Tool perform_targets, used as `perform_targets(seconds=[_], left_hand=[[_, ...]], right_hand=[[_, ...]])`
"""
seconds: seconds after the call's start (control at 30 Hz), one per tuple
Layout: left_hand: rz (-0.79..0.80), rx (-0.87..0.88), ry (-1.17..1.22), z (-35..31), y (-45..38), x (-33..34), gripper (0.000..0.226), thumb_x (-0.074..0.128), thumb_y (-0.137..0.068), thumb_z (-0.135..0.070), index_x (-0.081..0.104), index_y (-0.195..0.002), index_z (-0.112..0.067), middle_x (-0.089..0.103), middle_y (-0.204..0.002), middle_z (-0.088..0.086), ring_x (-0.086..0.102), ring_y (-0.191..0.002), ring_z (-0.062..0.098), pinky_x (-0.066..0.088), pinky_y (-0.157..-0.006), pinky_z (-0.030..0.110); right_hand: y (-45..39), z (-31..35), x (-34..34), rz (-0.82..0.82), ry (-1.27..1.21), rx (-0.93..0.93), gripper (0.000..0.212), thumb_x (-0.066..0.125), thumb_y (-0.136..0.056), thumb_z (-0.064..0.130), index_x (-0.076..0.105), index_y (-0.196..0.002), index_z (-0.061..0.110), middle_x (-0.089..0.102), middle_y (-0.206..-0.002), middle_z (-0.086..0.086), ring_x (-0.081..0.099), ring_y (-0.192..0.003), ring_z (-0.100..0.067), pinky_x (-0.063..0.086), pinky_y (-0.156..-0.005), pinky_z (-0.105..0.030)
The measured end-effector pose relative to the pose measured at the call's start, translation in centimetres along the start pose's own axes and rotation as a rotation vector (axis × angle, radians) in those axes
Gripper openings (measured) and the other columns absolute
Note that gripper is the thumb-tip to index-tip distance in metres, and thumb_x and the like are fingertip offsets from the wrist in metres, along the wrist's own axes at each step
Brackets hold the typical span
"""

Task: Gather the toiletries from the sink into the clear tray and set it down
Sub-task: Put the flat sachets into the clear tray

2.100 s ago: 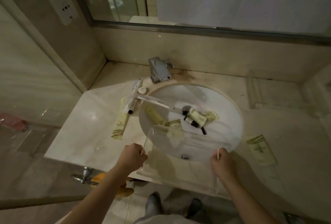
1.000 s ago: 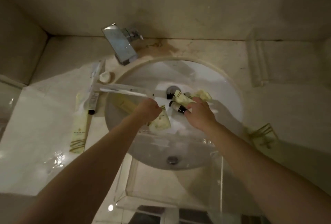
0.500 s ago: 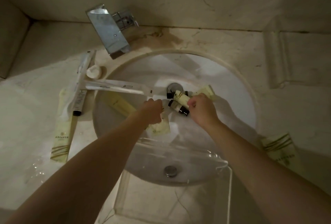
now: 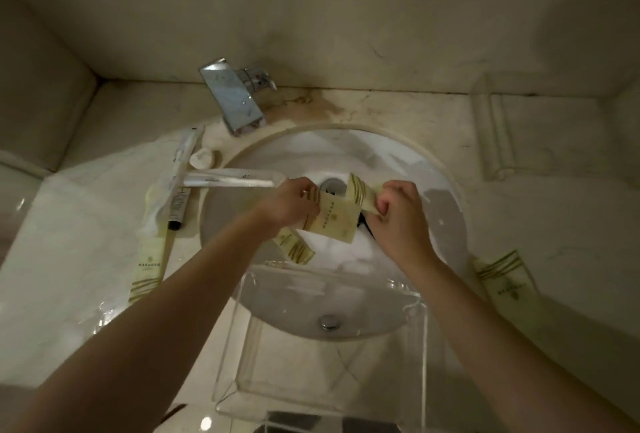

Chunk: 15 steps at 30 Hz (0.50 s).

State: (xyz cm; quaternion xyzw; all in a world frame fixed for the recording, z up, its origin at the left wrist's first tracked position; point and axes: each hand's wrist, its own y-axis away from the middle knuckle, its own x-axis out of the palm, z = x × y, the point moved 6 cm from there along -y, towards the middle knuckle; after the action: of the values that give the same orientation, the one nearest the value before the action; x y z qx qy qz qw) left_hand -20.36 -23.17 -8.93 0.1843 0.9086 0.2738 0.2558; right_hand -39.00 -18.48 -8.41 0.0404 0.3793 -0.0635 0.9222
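Observation:
Both my hands are inside the white sink [image 4: 440, 197]. My left hand [image 4: 294, 202] grips a flat cream sachet [image 4: 334, 221] and a long white wrapped toothbrush [image 4: 228, 179] that sticks out left over the rim. My right hand [image 4: 398, 214] is curled around a small cream packet [image 4: 360, 190], with something dark just beneath it. Another cream sachet [image 4: 294, 249] lies in the basin below my left hand. The clear tray [image 4: 424, 346] sits empty on the sink's front edge, under my forearms.
A chrome faucet [image 4: 235, 96] stands behind the basin. On the counter to the left lie a second wrapped toothbrush [image 4: 183, 152], a small white cap [image 4: 204, 158], a black-tipped tube [image 4: 178, 207] and a long cream sachet [image 4: 149, 270]. Another sachet [image 4: 507, 280] lies right of the sink.
The tray left my hands and now rests at the sink's front edge. Both hands moved into the basin and have lifted sachets and packets off the bottom.

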Motion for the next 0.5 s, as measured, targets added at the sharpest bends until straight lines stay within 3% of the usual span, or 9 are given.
perform_targets(seconds=[0.1, 0.27, 0.37, 0.5], left_hand=[[0.076, 0.027, 0.208, -0.5, 3.2, -0.2, 0.02, 0.051, -0.084, 0.007, 0.055, -0.087, -0.012, 0.057, -0.083, 0.011, 0.058, -0.077, 0.027, 0.046, -0.062, 0.034], [0.149, 0.058, 0.388, -0.3, 7.4, 0.1, 0.027, 0.047, -0.086, 0.012, 0.055, -0.087, -0.014, 0.057, -0.088, 0.014, 0.059, -0.079, 0.029, 0.049, -0.066, 0.037], [0.172, 0.067, 0.443, -0.3, 9.7, 0.3, 0.029, 0.043, -0.087, 0.013, 0.055, -0.089, -0.013, 0.06, -0.085, 0.014, 0.062, -0.074, 0.027, 0.051, -0.06, 0.034], [0.176, 0.07, 0.462, 0.3, 12.0, 0.2, 0.03, 0.04, -0.088, 0.012, 0.058, -0.091, -0.013, 0.061, -0.086, 0.015, 0.06, -0.078, 0.029, 0.049, -0.073, 0.041]], right_hand=[[2.4, 2.0, -0.9, 0.073, 0.001, -0.122, 0.03, 0.061, -0.071, -0.004, 0.036, -0.068, 0.012, 0.049, -0.117, -0.008, 0.05, -0.113, -0.021, 0.036, -0.08, -0.025], [6.5, 5.4, -2.5, 0.069, 0.006, -0.266, 0.034, 0.068, -0.067, -0.004, 0.04, -0.069, 0.015, 0.046, -0.116, -0.005, 0.048, -0.115, -0.019, 0.035, -0.086, -0.019], [8.6, 6.6, -2.9, 0.105, -0.067, -0.224, 0.033, 0.081, -0.066, 0.015, 0.048, -0.073, 0.015, 0.041, -0.119, 0.005, 0.041, -0.117, -0.007, 0.034, -0.09, -0.018], [10.8, 7.7, -3.6, 0.009, -0.186, -0.161, 0.018, 0.073, -0.075, 0.016, 0.056, -0.076, 0.01, 0.05, -0.111, 0.003, 0.048, -0.114, -0.008, 0.036, -0.092, -0.021]])
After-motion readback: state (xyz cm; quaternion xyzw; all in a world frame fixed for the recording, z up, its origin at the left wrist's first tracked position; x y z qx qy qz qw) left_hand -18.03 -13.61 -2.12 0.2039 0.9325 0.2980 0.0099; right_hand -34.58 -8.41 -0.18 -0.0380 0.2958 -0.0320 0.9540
